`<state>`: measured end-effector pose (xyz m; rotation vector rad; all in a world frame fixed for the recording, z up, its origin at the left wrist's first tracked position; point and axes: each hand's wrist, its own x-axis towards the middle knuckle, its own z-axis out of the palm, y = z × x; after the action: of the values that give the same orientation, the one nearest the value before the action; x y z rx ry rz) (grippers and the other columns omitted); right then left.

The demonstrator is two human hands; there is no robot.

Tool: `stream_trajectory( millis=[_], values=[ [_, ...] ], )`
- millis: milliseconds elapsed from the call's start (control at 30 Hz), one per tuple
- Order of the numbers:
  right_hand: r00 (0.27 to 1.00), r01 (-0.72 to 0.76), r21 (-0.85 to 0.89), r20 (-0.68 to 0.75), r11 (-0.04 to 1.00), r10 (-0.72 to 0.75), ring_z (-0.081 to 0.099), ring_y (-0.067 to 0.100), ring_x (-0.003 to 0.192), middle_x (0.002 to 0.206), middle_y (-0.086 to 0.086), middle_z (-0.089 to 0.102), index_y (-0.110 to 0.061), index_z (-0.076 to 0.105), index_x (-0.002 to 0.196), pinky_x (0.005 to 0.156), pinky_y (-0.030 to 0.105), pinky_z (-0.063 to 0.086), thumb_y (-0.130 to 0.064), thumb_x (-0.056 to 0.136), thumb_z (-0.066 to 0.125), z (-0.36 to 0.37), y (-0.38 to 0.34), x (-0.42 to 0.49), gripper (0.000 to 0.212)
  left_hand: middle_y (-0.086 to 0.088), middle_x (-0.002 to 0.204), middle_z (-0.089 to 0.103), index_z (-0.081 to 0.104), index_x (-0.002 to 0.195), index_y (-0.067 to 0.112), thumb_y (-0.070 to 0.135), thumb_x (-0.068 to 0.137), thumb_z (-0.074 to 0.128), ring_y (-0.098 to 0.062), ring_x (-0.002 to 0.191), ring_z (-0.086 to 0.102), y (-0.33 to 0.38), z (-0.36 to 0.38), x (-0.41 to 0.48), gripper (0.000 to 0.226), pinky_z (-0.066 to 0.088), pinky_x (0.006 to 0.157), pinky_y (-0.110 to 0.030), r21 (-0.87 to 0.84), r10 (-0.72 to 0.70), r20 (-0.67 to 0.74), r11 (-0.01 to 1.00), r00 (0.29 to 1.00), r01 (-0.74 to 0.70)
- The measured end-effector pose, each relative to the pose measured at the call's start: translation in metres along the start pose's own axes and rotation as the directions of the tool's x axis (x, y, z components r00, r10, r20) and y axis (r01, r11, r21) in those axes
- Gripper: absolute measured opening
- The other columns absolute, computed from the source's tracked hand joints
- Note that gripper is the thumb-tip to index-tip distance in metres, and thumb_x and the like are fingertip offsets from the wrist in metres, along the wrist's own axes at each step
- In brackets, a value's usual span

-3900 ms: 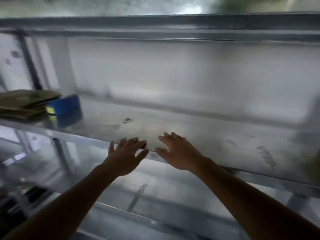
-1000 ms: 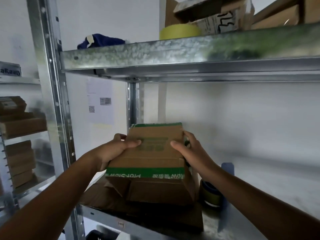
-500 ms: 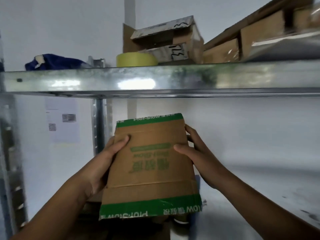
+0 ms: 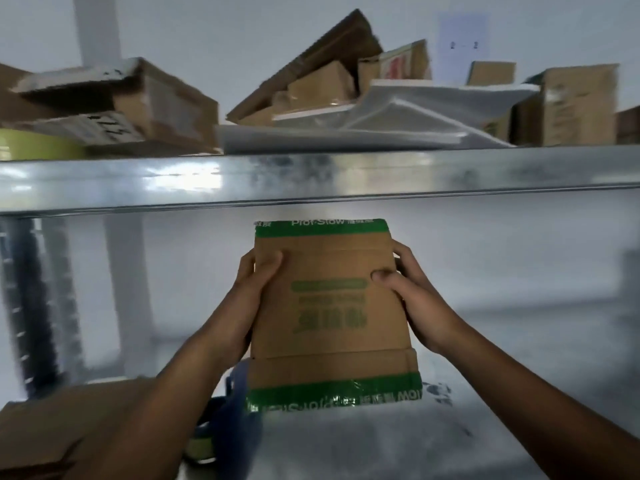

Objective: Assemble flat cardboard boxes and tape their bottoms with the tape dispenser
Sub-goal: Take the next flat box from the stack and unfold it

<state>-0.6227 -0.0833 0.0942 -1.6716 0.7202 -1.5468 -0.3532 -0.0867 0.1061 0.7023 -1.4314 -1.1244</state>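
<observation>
A brown cardboard box (image 4: 329,306) with green tape bands at its top and bottom edges is held up in front of me, just under the upper shelf. My left hand (image 4: 254,282) grips its left edge, thumb on the front face. My right hand (image 4: 408,289) grips the right edge the same way. Below my left forearm, the blue tape dispenser (image 4: 232,414) with a yellowish roll stands on the metal shelf (image 4: 450,445), partly hidden by the arm.
Flat brown cardboard (image 4: 52,424) lies on the shelf at lower left. The upper shelf beam (image 4: 450,171) runs across above the box, loaded with several cardboard boxes (image 4: 138,98), white plastic sheeting (image 4: 381,123) and a yellow tape roll (image 4: 38,147). A shelf post (image 4: 31,306) stands left.
Both hands lifted the box off the flat cardboard pile, raised it upright and carried it to the right; the grip has not changed and the view has swung right.
</observation>
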Motion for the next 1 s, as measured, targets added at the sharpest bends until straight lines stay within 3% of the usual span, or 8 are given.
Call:
stream_trajectory(
  millis=[133, 300, 433, 533, 633, 733, 867, 1000],
  values=[
    [0.999, 0.005, -0.048, -0.041, 0.999, -0.007, 0.070, 0.023, 0.111, 0.121, 0.000, 0.070, -0.033, 0.050, 0.135, 0.083, 0.032, 0.059, -0.030, 0.096, 0.063, -0.044, 0.009, 0.000, 0.041, 0.005, 0.130, 0.066, 0.052, 0.130, 0.044, 0.068, 0.079, 0.073, -0.019, 0.116, 0.068, -0.037, 0.053, 0.024, 0.061, 0.057, 0.096, -0.048, 0.047, 0.080, -0.041, 0.996, 0.996, -0.078],
    [0.998, 0.000, -0.097, -0.064, 0.995, -0.007, 0.066, 0.024, 0.118, 0.135, 0.009, 0.060, -0.030, 0.049, 0.140, 0.097, 0.049, 0.056, -0.024, 0.099, 0.064, -0.088, 0.033, 0.005, 0.044, 0.000, 0.137, 0.061, 0.056, 0.132, 0.038, 0.066, 0.079, 0.072, -0.027, 0.123, 0.064, -0.078, 0.087, 0.051, 0.062, 0.053, 0.100, -0.058, -0.009, 0.122, -0.088, 0.992, 0.989, -0.123],
    [0.998, 0.020, -0.081, -0.058, 0.997, -0.024, 0.069, 0.023, 0.111, 0.127, 0.011, 0.064, -0.025, 0.058, 0.129, 0.086, 0.037, 0.059, -0.020, 0.100, 0.062, -0.110, 0.061, 0.014, 0.030, -0.005, 0.138, 0.063, 0.060, 0.136, 0.033, 0.070, 0.079, 0.068, -0.031, 0.124, 0.063, -0.113, 0.097, 0.064, 0.068, 0.049, 0.103, -0.061, -0.065, 0.097, -0.146, 0.992, 0.985, -0.107],
    [0.995, 0.033, -0.074, -0.089, 0.997, -0.040, 0.069, 0.023, 0.108, 0.117, 0.006, 0.069, -0.028, 0.066, 0.117, 0.086, 0.035, 0.057, -0.030, 0.098, 0.061, -0.109, 0.088, 0.017, 0.020, -0.006, 0.130, 0.069, 0.069, 0.126, 0.028, 0.075, 0.078, 0.063, -0.029, 0.118, 0.067, -0.130, 0.101, 0.067, 0.068, 0.051, 0.101, -0.057, -0.034, 0.082, -0.229, 0.995, 0.970, -0.093],
    [0.989, 0.050, -0.022, -0.138, 0.999, -0.053, 0.068, 0.021, 0.110, 0.123, 0.002, 0.065, -0.038, 0.070, 0.112, 0.087, 0.035, 0.057, -0.045, 0.089, 0.062, -0.103, 0.106, 0.019, 0.025, -0.007, 0.128, 0.069, 0.069, 0.124, 0.027, 0.067, 0.077, 0.067, -0.028, 0.116, 0.068, -0.137, 0.094, 0.069, 0.062, 0.052, 0.100, -0.055, -0.032, 0.072, -0.278, 0.996, 0.958, -0.084],
    [0.985, 0.097, 0.022, -0.144, 0.995, -0.093, 0.062, 0.016, 0.120, 0.129, -0.015, 0.056, -0.040, 0.072, 0.112, 0.092, 0.034, 0.056, -0.047, 0.081, 0.064, -0.103, 0.116, 0.020, 0.032, -0.010, 0.128, 0.068, 0.069, 0.121, 0.021, 0.049, 0.079, 0.070, -0.027, 0.114, 0.068, -0.144, 0.086, 0.069, 0.050, 0.054, 0.092, -0.044, -0.015, 0.111, -0.280, 0.993, 0.953, -0.120],
    [0.982, 0.120, 0.011, -0.150, 0.993, -0.117, 0.055, 0.025, 0.127, 0.134, -0.002, 0.055, -0.031, 0.057, 0.127, 0.102, 0.054, 0.050, -0.043, 0.078, 0.064, -0.105, 0.124, 0.022, 0.050, 0.005, 0.112, 0.070, 0.059, 0.116, 0.025, 0.032, 0.084, 0.060, -0.011, 0.094, 0.072, -0.147, 0.084, 0.068, 0.033, 0.057, 0.069, -0.024, 0.043, 0.187, -0.273, 0.982, 0.944, -0.182],
    [0.992, 0.088, 0.046, -0.097, 0.995, -0.084, 0.048, 0.011, 0.133, 0.145, -0.013, 0.046, -0.043, 0.038, 0.146, 0.095, 0.028, 0.054, -0.044, 0.078, 0.065, -0.106, 0.124, 0.024, 0.073, 0.013, 0.138, 0.053, 0.044, 0.135, 0.049, 0.042, 0.079, 0.065, -0.008, 0.114, 0.065, -0.143, 0.083, 0.069, 0.060, 0.056, 0.084, -0.027, 0.064, 0.196, -0.293, 0.980, 0.936, -0.186]
  ],
)
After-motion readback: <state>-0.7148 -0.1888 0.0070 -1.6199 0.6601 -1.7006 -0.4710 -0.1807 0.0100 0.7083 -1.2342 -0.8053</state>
